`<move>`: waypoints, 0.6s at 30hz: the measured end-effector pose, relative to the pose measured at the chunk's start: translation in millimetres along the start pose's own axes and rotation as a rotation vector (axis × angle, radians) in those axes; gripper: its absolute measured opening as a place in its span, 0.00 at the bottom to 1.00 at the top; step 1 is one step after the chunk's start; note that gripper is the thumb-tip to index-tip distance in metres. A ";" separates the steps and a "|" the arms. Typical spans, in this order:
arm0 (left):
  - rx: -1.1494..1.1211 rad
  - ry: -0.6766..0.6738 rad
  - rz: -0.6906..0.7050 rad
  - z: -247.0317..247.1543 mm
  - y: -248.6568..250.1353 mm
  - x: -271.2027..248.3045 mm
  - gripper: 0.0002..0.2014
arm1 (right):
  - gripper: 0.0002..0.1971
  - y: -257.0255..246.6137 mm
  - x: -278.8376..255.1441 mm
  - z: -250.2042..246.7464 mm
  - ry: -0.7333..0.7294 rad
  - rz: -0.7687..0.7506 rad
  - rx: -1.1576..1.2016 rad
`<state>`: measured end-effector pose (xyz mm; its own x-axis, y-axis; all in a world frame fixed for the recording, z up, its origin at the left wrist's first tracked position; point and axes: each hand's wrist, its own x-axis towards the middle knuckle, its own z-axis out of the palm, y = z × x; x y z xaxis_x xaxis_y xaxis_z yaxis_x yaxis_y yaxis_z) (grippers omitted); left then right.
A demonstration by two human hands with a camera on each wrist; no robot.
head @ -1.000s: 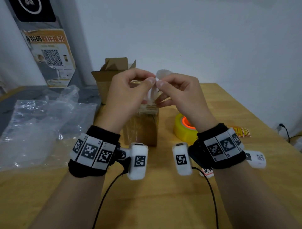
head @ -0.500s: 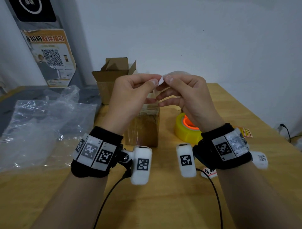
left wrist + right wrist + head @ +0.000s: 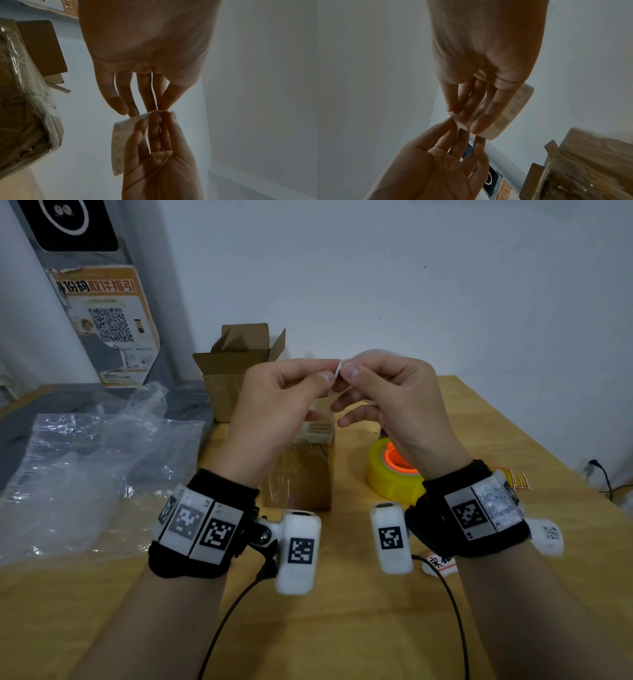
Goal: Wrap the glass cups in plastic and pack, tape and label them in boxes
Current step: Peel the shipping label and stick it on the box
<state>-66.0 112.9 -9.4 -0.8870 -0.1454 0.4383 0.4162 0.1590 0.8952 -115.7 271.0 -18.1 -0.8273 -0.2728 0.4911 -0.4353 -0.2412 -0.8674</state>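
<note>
Label (image 3: 120, 146), white with printed marks and a barcode, held up in the air between both hands, above the taped box (image 3: 301, 474) on the wooden table (image 3: 342, 628). Left hand (image 3: 274, 412) pinches one corner of it between thumb and forefinger; remaining fingers loosely curled beneath. Right hand (image 3: 394, 405) pinches the same top edge just beside the left fingertips, thumb and forefinger closed on it. Fingertips of the two hands nearly touch. In the left wrist view the label curls away behind the right hand's fingers, its upper corner folded over. Right wrist view shows the label (image 3: 513, 108) lying behind the right hand's fingers, printed side partly visible.

Taped box stands upright below the hands, wrapped in clear tape. Open cardboard box (image 3: 236, 371) behind it, flaps up, near the wall. Yellow tape roll (image 3: 394, 474) with orange core lies flat on the table, right of the taped box. Crumpled clear plastic sheeting (image 3: 89, 467) spread at the left.
</note>
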 end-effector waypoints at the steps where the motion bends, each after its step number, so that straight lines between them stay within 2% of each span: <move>1: 0.006 -0.002 0.004 -0.2 0.1 0.0 0.10 | 0.05 -0.1 -0.2 0.2 0.001 0.001 -0.001; 18: 0.100 -0.039 0.045 1.2 -0.3 -1.6 0.11 | 0.07 -2.1 0.0 0.2 0.042 0.048 -0.036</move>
<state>-65.0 114.3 -10.5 -0.8757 -0.0985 0.4727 0.4356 0.2613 0.8614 -114.7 271.3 -16.2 -0.8615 -0.2440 0.4452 -0.4063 -0.1946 -0.8928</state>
